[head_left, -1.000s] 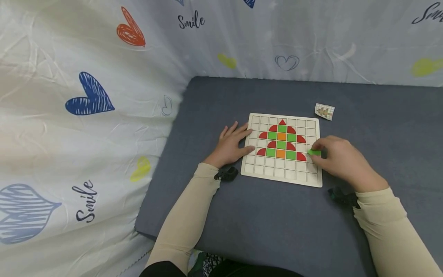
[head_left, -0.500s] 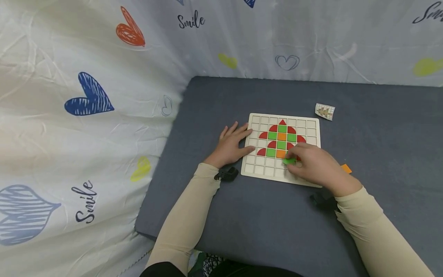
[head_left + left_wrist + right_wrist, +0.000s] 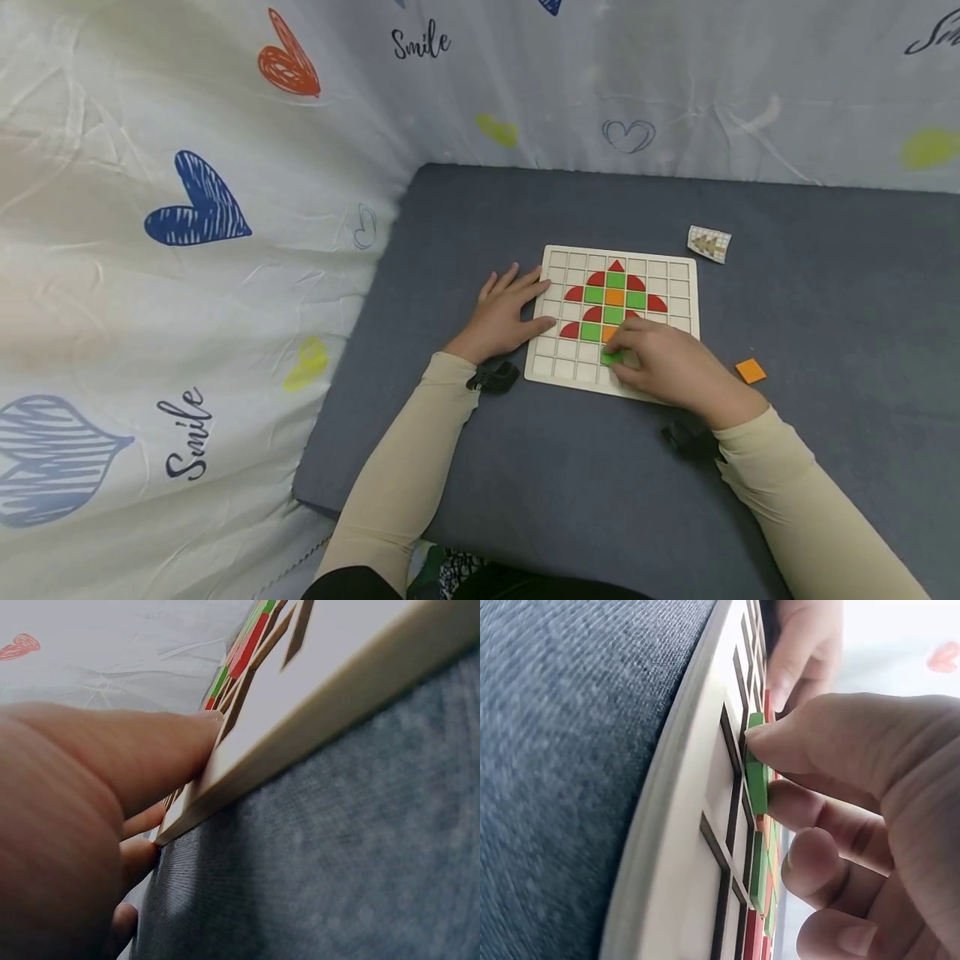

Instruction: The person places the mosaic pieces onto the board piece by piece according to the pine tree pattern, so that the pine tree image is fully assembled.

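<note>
A pale wooden grid board [image 3: 558, 367] lies on the grey surface, bearing red, green and orange pieces in a tree-like pattern. With thumb and fingers my right hand [image 3: 671, 362] pinches a green square tile [image 3: 756, 776] at the cell just below the lower orange tile [image 3: 610, 333]. Seen from the right wrist, that tile stands slightly proud of the grid; whether it is fully seated I cannot tell. My left hand [image 3: 502, 317] lies with spread, straight fingers along the board's left edge, the thumb [image 3: 180, 742] resting on its rim. My right hand hides part of the pattern's lower right.
A loose orange square tile [image 3: 751, 371] lies on the grey surface right of the board. Beyond the board's upper right corner is a small paper card [image 3: 708, 244] with a printed grid pattern. A white curtain [image 3: 337, 100] with hearts rises behind and at the left.
My right hand has carried the green tile leftward from the board's right edge to the cell under the orange tile. The loose orange tile has come into view. My left hand has stayed put.
</note>
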Demonstrator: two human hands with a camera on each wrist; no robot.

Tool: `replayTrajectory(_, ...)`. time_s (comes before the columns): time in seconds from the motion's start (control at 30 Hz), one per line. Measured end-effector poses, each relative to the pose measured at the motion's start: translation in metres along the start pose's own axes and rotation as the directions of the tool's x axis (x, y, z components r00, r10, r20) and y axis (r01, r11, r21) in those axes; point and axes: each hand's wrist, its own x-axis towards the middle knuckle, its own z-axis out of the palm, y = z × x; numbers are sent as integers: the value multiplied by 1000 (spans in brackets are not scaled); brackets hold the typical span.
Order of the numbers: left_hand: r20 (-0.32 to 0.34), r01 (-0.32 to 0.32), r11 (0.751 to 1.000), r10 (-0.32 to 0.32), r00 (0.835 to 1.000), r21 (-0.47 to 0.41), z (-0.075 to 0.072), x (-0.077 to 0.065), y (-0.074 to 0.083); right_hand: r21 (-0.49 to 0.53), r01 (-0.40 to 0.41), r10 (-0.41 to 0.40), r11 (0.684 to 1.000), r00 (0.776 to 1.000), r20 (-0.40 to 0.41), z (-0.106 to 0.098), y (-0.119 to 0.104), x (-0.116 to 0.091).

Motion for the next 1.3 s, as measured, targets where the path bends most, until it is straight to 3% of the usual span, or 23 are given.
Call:
replayTrajectory(0.67,1,12,1000,-12,1000,0,0,0,0,-5,47,-48,999,998,-40,-1,0,-6)
replayTrajectory(1.3,4,6,1000,-6,1000,-6,-1,-1,1,-76,-146,139,986,986,-95,-23,23,-53)
